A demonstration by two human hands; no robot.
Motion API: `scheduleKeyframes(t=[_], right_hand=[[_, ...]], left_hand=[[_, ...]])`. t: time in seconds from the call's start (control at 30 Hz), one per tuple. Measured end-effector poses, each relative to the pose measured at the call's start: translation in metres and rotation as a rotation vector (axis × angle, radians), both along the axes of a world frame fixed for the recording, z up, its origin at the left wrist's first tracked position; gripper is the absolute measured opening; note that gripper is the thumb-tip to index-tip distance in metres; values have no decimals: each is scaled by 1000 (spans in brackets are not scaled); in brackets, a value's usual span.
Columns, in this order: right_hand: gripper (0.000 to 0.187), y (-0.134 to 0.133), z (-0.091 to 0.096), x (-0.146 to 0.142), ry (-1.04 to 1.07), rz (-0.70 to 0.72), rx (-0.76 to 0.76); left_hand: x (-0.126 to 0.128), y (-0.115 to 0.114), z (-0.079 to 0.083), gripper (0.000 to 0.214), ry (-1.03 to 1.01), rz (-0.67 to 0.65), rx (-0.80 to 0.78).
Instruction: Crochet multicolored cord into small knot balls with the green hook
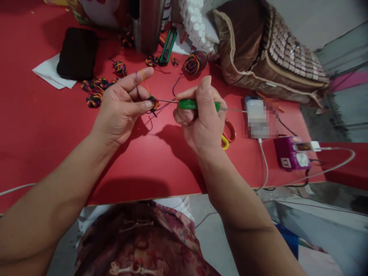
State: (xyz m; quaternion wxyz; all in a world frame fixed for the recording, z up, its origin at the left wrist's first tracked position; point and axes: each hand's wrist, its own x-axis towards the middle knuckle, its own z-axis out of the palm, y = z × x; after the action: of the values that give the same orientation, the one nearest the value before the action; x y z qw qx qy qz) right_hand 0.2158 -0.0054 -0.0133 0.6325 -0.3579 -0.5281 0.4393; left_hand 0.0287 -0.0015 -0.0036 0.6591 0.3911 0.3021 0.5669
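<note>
My left hand (119, 101) pinches a small piece of multicoloured crochet work (154, 102) between thumb and finger. Yarn (145, 81) runs from it up around the raised index finger. My right hand (202, 109) is wrapped round the green handle of a crochet hook (186, 104). The hook's thin metal shaft reaches left to the crochet piece, where its tip is hidden. Loose yarn ends dangle below the piece. Behind my right hand lies a ball of dark multicoloured yarn (195, 62), with a strand trailing toward my hands.
Several small crocheted pieces (96, 90) lie on the red table (138, 161) beside a black pouch (77, 51). A steel bottle (148, 27) and green cutter (168, 46) stand behind. Rightward are scissors (229, 132), a charging phone (257, 115), a purple box (290, 152) and a brown cushioned item (258, 46).
</note>
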Motion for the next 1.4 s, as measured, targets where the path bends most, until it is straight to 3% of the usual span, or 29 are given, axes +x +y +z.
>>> scheduleKeyframes(t=[0.1,0.23,0.47,0.63,0.9,1.07,1.27,1.4], right_hand=[[81,4,-3,-2,-1,65,-48],[77,5,-3,-5,99,176,-136],[51,-18,25,-23,407,144,-415],[60,-19,23,-25,306,102,-387],[62,-14,10,-19,222,131,-247],[62,-13,11,-18,175,165,-254],[55,-15,7,-17,137,152,-160],[49,-16,6,-16,86,129,-103]], left_hand=[[2,-2,2,64,-4,0,-4],[6,-4,0,66,4,15,-8],[16,-5,-16,72,84,153,101],[16,-2,-23,73,150,182,112],[9,-2,-11,76,114,122,85],[8,2,-14,78,73,166,106],[6,5,-23,72,78,201,184],[7,4,-18,68,111,207,187]])
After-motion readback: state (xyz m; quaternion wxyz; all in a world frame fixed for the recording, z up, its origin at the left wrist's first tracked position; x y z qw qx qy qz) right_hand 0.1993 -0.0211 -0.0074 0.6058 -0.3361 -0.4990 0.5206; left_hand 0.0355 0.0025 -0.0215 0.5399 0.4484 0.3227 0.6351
